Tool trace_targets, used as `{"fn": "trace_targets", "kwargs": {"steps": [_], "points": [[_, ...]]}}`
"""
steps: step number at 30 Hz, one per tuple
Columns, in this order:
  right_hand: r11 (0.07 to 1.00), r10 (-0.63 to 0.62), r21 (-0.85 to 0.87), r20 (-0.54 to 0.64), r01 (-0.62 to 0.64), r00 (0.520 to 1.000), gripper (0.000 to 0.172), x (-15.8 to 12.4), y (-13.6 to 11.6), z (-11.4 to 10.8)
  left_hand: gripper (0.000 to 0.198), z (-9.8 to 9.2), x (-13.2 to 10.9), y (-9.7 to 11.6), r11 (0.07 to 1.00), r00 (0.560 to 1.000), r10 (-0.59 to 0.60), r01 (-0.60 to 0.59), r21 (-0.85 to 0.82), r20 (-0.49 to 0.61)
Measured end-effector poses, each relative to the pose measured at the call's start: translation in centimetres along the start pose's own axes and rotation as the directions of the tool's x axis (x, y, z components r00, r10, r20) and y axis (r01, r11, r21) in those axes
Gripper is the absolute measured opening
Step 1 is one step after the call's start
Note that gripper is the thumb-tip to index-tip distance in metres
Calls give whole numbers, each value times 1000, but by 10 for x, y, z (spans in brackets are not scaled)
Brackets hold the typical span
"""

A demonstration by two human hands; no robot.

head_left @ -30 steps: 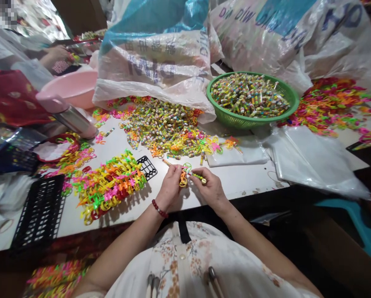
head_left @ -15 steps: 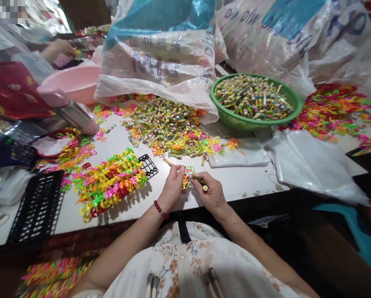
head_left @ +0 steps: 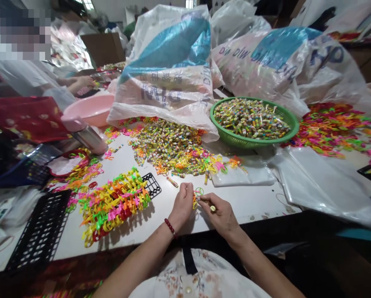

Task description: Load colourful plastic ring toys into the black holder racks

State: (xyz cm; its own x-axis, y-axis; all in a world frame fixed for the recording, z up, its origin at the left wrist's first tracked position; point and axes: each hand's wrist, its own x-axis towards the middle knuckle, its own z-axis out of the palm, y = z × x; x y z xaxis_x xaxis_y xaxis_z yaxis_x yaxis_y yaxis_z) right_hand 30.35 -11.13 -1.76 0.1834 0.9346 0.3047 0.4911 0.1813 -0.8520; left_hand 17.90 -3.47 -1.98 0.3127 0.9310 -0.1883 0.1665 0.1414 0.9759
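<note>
My left hand (head_left: 183, 203) is closed in a pinch on a small orange plastic ring toy (head_left: 195, 201) near the table's front edge. My right hand (head_left: 221, 213) is closed on a thin wrapped candy stick (head_left: 207, 204), its tip meeting the ring toy. A green ring (head_left: 199, 191) lies on the table just beyond my fingers. To the left, a row of colourful ring toys (head_left: 113, 204) is stacked on a black grid rack (head_left: 151, 184). A loose pile of candy sticks and rings (head_left: 173, 145) lies further back.
A green basket (head_left: 289, 131) holds several candy sticks at the right. Large plastic sacks (head_left: 169, 66) stand behind. A pink basin (head_left: 94, 109), a steel flask (head_left: 89, 138), another black rack (head_left: 38, 231) and clear bags (head_left: 321, 178) surround. Another person's hand (head_left: 81, 82) works far left.
The camera has tilted up, so the hands sit lower in view. Both hands keep the ring toy and candy stick together; the stick has slid further in toward the ring.
</note>
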Motion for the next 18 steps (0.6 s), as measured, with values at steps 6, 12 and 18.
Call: {"fn": "trace_targets", "kwargs": {"steps": [6, 12, 18], "points": [[987, -62, -158, -146, 38, 987, 27, 5, 29, -8, 31, -17, 48, 14, 714, 867, 485, -316, 625, -115], [993, -36, -121, -134, 20, 990, 26, 0, 25, -5, 17, -29, 94, 16, 523, 858, 508, -234, 820, -78], [943, 324, 108, -81, -315, 943, 22, -3, 15, -9, 12, -42, 88, 22, 841, 815, 442, -232, 489, -373]]}}
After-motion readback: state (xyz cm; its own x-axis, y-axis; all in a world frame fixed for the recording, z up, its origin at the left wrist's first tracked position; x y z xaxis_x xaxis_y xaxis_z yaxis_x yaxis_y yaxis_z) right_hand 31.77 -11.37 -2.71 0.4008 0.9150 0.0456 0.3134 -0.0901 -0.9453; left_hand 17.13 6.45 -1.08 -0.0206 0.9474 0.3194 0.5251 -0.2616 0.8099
